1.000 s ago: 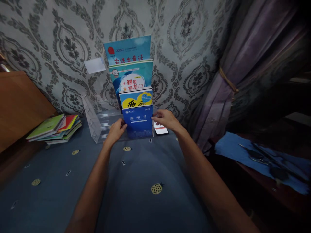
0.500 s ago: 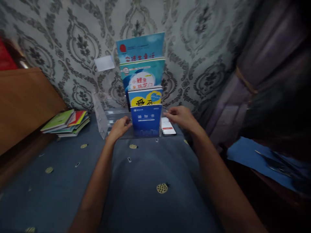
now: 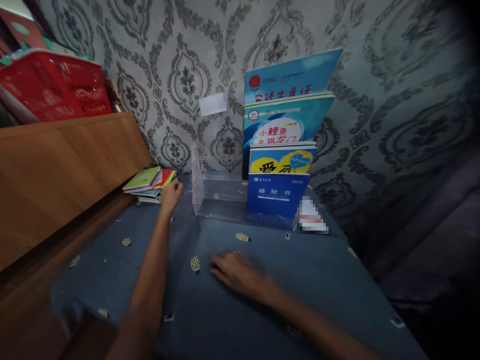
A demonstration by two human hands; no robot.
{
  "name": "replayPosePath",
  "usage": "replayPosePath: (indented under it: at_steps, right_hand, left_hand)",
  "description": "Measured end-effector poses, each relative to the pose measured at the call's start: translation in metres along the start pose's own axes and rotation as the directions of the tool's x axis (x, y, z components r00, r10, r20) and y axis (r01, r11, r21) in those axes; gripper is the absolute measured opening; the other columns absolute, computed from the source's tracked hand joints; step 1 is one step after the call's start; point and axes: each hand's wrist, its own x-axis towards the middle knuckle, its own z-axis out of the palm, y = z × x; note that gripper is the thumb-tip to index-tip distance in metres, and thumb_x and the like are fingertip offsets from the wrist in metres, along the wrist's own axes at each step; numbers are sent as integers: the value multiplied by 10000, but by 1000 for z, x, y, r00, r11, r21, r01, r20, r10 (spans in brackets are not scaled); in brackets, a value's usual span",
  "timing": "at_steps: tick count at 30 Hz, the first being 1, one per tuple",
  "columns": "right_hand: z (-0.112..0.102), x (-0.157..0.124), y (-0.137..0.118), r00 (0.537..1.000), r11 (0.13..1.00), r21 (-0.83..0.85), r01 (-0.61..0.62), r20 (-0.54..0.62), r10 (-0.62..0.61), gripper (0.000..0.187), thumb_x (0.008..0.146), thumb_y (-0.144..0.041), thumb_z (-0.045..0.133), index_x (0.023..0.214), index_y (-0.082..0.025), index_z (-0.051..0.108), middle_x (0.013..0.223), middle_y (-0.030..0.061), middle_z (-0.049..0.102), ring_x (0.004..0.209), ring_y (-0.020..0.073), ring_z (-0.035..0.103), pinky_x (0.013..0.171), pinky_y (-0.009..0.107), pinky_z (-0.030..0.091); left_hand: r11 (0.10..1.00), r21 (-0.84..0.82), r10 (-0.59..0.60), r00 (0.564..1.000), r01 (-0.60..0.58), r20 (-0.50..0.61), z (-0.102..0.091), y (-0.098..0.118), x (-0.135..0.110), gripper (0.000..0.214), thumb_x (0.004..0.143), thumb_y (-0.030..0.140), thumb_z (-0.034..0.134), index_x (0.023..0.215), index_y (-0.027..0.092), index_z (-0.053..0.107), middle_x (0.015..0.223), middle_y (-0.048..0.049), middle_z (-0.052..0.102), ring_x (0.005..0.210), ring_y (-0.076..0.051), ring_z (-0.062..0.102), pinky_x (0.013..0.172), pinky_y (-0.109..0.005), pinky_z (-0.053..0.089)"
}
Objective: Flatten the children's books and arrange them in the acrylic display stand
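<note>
My left hand (image 3: 172,194) is at the right edge of a stack of thin books (image 3: 148,181), its fingers curled and mostly hidden; whether they grip a book I cannot tell. Low over the tablecloth hangs my right hand (image 3: 234,270), blurred a little, fingers loosely bent and apart with nothing in them. A clear tiered plastic rack (image 3: 221,207) stands against the wall. In its right half, books rise in steps: a dark blue booklet (image 3: 275,207) in front, a blue and yellow book (image 3: 281,159), a teal book (image 3: 315,112) and a tall blue book (image 3: 318,70) behind.
A phone-like item with a pixelated screen (image 3: 312,217) lies right of the rack. A wooden cabinet (image 3: 71,160) with a red basket (image 3: 71,85) on top borders the left. The blue tablecloth (image 3: 210,310) has pineapple prints. A white card (image 3: 212,104) shows before the patterned wall.
The view has turned left. My left hand has moved from the rack to the book stack, and my right hand has come from beside the blue booklet down over the tablecloth.
</note>
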Motion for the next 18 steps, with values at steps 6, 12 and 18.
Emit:
replayPosePath:
  at_steps: [6, 12, 18]
  right_hand:
    - [28, 2, 10, 996, 998, 62, -18, -86, 24, 224, 1035, -262, 457, 974, -214, 667, 914, 53, 745, 818, 194, 687, 746, 298, 437]
    - [38, 3, 17, 988, 998, 65, 2, -153, 8, 203, 1019, -238, 472, 969, -221, 668, 894, 51, 743, 826, 208, 691, 763, 306, 448]
    - [31, 1, 14, 991, 994, 108, -35, -125, 48, 203, 1018, -239, 484, 980, -233, 684, 908, 52, 755, 830, 213, 704, 755, 299, 465]
  left_hand:
    - [947, 239, -177, 969, 216, -175, -34, -81, 25, 377, 944, 301, 414, 1178, 132, 656, 1307, -245, 618, 1289, -385, 525, 994, -471, 445]
    - [923, 320, -206, 977, 215, -60, -49, -130, 49, 428, 983, 398, 393, 1309, 206, 592, 1503, -195, 520, 1438, -403, 393, 1083, -649, 364]
    - [918, 375, -156, 987, 133, 31, -50, -147, 56, 469, 1000, 441, 354, 1361, 240, 577, 1522, -193, 514, 1447, -410, 412, 1073, -715, 342]
